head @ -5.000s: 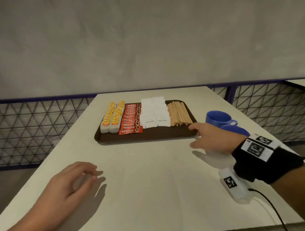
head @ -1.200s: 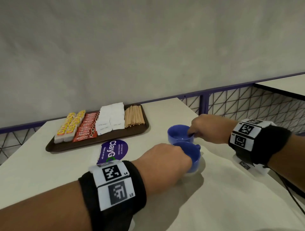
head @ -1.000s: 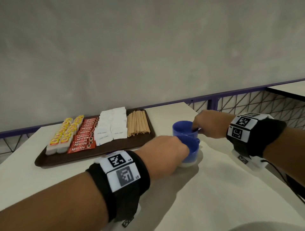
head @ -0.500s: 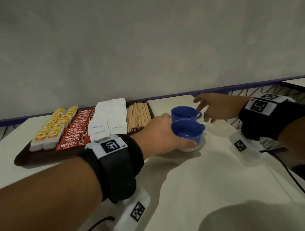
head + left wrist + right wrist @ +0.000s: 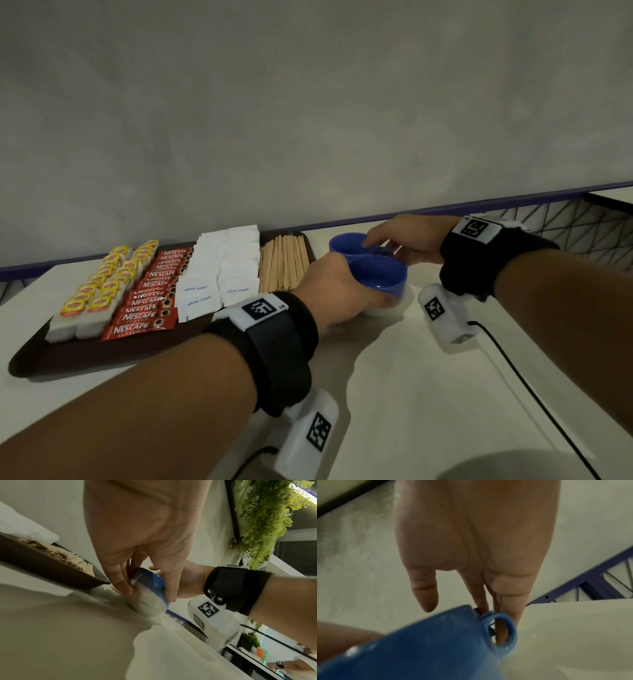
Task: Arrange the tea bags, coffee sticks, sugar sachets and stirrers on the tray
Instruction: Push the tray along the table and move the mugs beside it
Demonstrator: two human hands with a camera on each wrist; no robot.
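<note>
The left hand [image 5: 337, 291] is curled round the nearer blue cup [image 5: 380, 277], thumb on one side of the wall and fingers on the other; in the left wrist view the fingertips [image 5: 126, 588] pinch low on the cup's blue and white side [image 5: 150, 592], with its base at the cream tabletop [image 5: 411, 394]. Just beyond that cup, touching or nearly touching it, stands a second blue cup [image 5: 346, 243]. The right hand [image 5: 407, 241] reaches to it from the other side, fingers extended; the right wrist view shows fingers [image 5: 511, 601] passing behind the loop of a cup handle [image 5: 501, 628] and the thumb free in the air, so whether this hand grips the cup cannot be told.

Just to the left of the left hand lies the dark brown tray [image 5: 85, 356], its near right corner close to the knuckles. Nearest the hand on the tray is the row of wooden stirrers [image 5: 282, 267], lying lengthwise. Next outward are the white sugar sachets [image 5: 219, 274] in two overlapping columns, then the red Nescafé coffee sticks [image 5: 150, 301] in a stepped column, and farthest from the hand the yellow-labelled tea bags [image 5: 99, 298] in two rows at the tray's left end. Both wrists wear black bands with printed marker tags and a white camera unit beneath.
</note>
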